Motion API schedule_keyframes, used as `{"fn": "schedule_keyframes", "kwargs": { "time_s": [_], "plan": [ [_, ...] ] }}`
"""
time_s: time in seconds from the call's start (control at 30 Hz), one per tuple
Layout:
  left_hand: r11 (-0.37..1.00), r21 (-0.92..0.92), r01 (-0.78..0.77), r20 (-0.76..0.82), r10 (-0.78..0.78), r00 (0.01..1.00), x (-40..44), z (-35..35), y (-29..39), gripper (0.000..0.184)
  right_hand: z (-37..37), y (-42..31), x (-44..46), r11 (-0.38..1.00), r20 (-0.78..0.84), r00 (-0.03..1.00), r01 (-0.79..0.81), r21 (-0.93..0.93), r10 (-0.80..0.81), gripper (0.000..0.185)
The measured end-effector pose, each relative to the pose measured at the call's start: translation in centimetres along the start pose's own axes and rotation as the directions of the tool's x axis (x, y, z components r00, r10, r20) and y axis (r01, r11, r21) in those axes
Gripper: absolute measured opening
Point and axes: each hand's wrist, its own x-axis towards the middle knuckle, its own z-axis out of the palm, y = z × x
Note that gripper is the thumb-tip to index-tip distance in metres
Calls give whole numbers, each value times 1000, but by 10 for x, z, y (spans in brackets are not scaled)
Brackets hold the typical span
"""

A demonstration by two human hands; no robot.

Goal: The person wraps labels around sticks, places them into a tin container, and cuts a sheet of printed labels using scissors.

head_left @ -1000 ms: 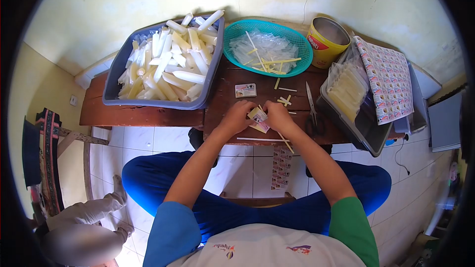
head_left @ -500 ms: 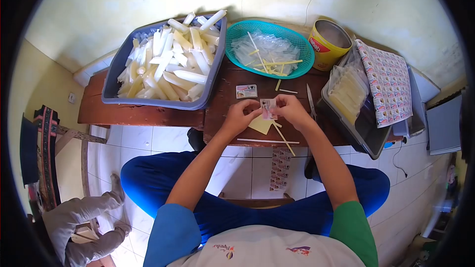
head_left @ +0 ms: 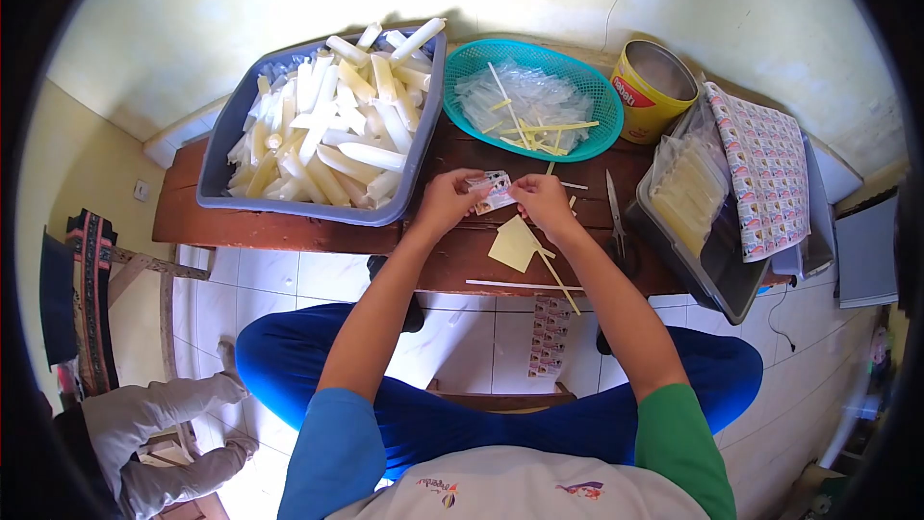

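Above the brown wooden table, a small printed label [head_left: 495, 193] lies tilted between my two hands. My left hand [head_left: 450, 202] pinches its left side, thumb and fingers closed. At its right edge, the thumb and fingertips of my right hand [head_left: 545, 202] are closed on it too. Whether this is one label or several layered together, I cannot tell. Just below the hands rests a pale yellow piece of paper [head_left: 515, 245], with thin yellow strips [head_left: 558, 281] beside it. Scissors [head_left: 615, 217] lie to the right of my right hand.
A grey tub [head_left: 409, 188] heaped with filled, pale plastic tubes stands at left. Behind my hands is a green basket [head_left: 616, 130] of clear wrappers. A yellow tin [head_left: 640, 116], a dark crate [head_left: 717, 294] and a printed label sheet [head_left: 760, 173] stand right. Another person's legs [head_left: 173, 414] show lower left.
Both hands have moved left and slightly away from me with the label, to where a label stack lay on the table. The label has turned from upright to slanted.
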Motion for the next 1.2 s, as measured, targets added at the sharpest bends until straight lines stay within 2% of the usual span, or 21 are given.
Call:
{"fn": "schedule_keyframes", "kwargs": {
  "time_s": [0.03, 0.07, 0.1, 0.17, 0.3, 0.37, 0.4, 0.47, 0.5, 0.57, 0.67, 0.87, 0.97, 1.1, 1.17, 1.2],
  "plan": [
    [998, 65, -23, -136, 31, 990, 0, -1, 6, 38, 0, -10, -1, 994, -21, 998, -53, 97, 55, 15],
    [975, 221, -27, -209, 74, 975, -2, -3, 12, 45, 0, -16, -1, 976, -38, 993, -103, 194, 113, 15],
    [975, 219, -25, -208, 71, 976, -2, -3, 9, 45, 2, -13, 2, 975, -38, 993, -106, 193, 115, 15],
    [927, 347, -145, -242, 237, 941, -2, -3, 3, 58, 6, -7, 9, 967, -118, 983, -109, 231, 139, 15],
    [888, 421, -185, -144, 267, 953, -3, -5, -9, 72, 11, -11, 11, 972, -134, 978, -130, 196, 158, 21],
    [836, 499, -227, -109, 320, 941, -4, -5, -10, 78, 8, -19, 7, 980, -158, 987, -53, -193, 22, 24],
    [838, 497, -226, -109, 319, 942, -3, -5, -10, 78, 6, -22, 5, 979, -158, 987, -55, -195, 24, 24],
    [843, 483, -238, -71, 309, 949, -1, -7, -9, 76, 4, -26, 0, 919, -176, 975, 59, -389, -138, 35],
    [844, 481, -238, -71, 309, 948, 0, -8, -9, 76, 5, -24, -1, 918, -176, 975, 59, -391, -138, 35],
    [831, 471, -295, -15, 342, 940, 3, -8, -10, 73, 10, -18, -2, 850, -95, 917, 317, -421, -389, 47],
    [842, 460, -282, -7, 321, 947, 8, -8, -11, 71, 12, -13, 3, 860, 3, 938, 319, -398, -346, 56],
    [900, 345, -266, -13, 288, 958, 12, -7, -23, 67, 12, -15, 6, 840, 41, 934, 338, -425, -355, 48],
    [842, 439, -313, -24, 359, 933, 8, -7, -17, 67, 9, -18, 4, 838, 51, 930, 351, -419, -364, 47],
    [856, 431, -286, -8, 321, 947, 4, -7, -9, 68, 3, -24, -2, 881, 70, 955, 294, -371, -289, 47],
    [754, 516, -407, -72, 512, 856, -1, -4, -6, 60, 0, -26, -7, 910, 66, 956, 293, -292, -286, 47],
    [750, 520, -409, -70, 514, 855, -6, -5, -1, 60, -3, -26, -11, 910, 64, 955, 296, -290, -290, 47]
  ]
}}
